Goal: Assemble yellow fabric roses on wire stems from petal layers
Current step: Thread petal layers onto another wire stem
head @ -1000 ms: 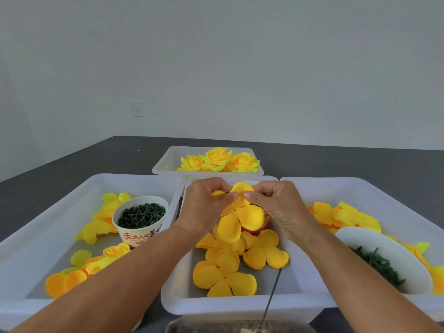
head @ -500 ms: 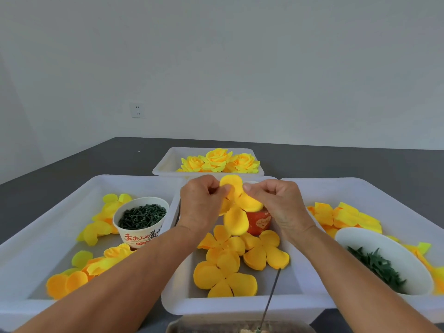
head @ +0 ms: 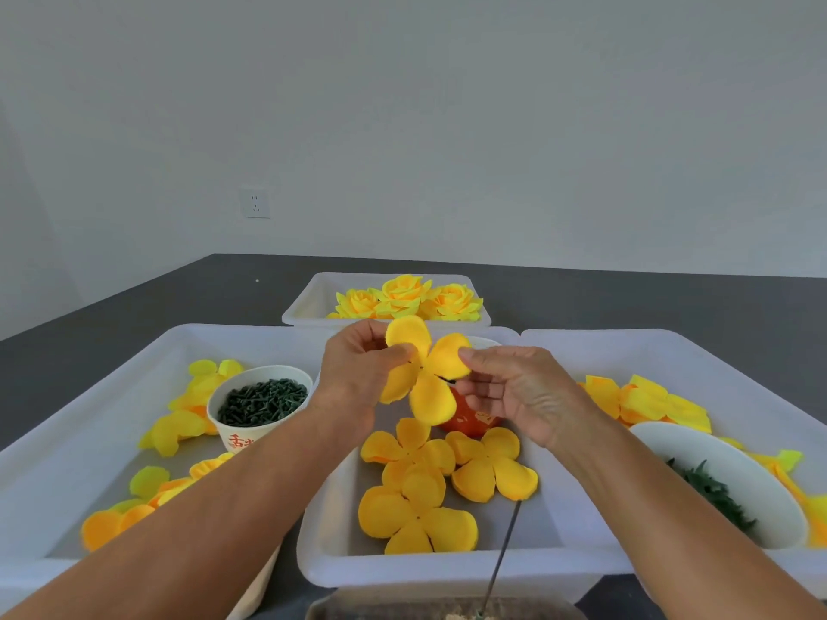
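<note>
A flat yellow petal layer [head: 425, 375] with four petals hangs above the middle white tray [head: 331, 534]. My left hand [head: 358, 373] pinches it at its upper left petals. My right hand [head: 514, 391] touches its right petal with thumb and fingertips, and a thin dark stem tip shows at the layer's centre. Three more yellow petal layers [head: 416, 490] lie flat in the middle tray below. A thin wire stem [head: 503, 552] stands up from a container at the bottom edge. Finished yellow roses [head: 402, 299] fill the far tray.
A paper cup of dark green pieces [head: 262, 402] stands in the left tray [head: 89, 396] among loose yellow petals [head: 183, 422]. The right tray [head: 671, 351] holds yellow petals [head: 649, 402] and a white bowl [head: 725, 476] of green bits. A red cup [head: 470, 418] sits behind the held layer.
The folded petals have opened out into a flat four-petal layer. My right hand has loosened and drawn back to the right, and both hands sit slightly higher.
</note>
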